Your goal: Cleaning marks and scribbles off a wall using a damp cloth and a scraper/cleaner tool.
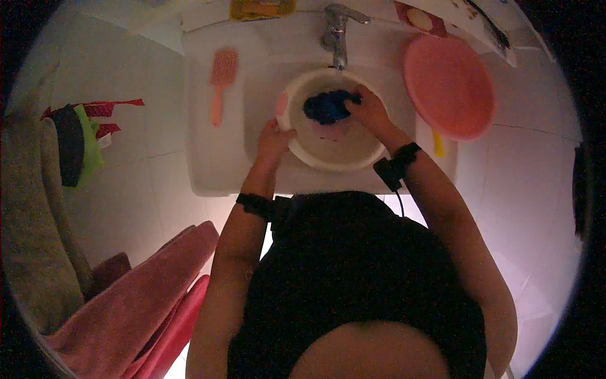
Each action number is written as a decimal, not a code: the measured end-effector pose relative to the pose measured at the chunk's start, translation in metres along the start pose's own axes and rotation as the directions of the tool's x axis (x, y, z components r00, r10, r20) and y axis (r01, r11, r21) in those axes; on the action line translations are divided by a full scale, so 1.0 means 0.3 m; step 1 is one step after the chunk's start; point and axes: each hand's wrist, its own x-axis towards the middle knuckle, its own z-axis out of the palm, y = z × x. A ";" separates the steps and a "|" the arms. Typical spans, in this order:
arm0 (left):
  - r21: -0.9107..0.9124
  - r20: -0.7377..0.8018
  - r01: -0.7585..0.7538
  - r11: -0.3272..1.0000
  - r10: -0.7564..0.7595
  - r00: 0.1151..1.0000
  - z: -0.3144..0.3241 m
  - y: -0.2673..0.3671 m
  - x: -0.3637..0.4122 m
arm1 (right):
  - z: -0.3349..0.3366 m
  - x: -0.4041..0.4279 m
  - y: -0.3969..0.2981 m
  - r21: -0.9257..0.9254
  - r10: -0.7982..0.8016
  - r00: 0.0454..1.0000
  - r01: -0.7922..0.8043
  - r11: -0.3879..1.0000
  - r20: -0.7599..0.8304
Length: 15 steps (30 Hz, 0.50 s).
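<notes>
A round white basin (331,163) sits in the white sink (258,90), its far rim just below the spout of a chrome faucet (339,42). My left hand (276,142) grips the basin's left rim, with the thumb over the edge. Inside the basin lies a bunched dark blue cloth (326,108). My right hand (370,110) reaches in over the right rim and has hold of the cloth's right end; some of its fingertips are hidden. Whether there is water in the basin is hard to make out in the dim light.
A pink hairbrush (222,80) lies on the sink's left ledge. On the right, a pink basin (450,87) partly covers something yellow (439,143). A yellow container (262,8) stands behind the sink. Pink towels (147,293) hang at lower left, near a grey-brown towel (33,227).
</notes>
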 end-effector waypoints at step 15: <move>-0.222 0.004 -0.104 0.969 0.108 0.994 0.024 -0.157 0.078 | 0.193 -0.068 0.070 -0.391 -0.386 0.810 0.561 0.730 0.442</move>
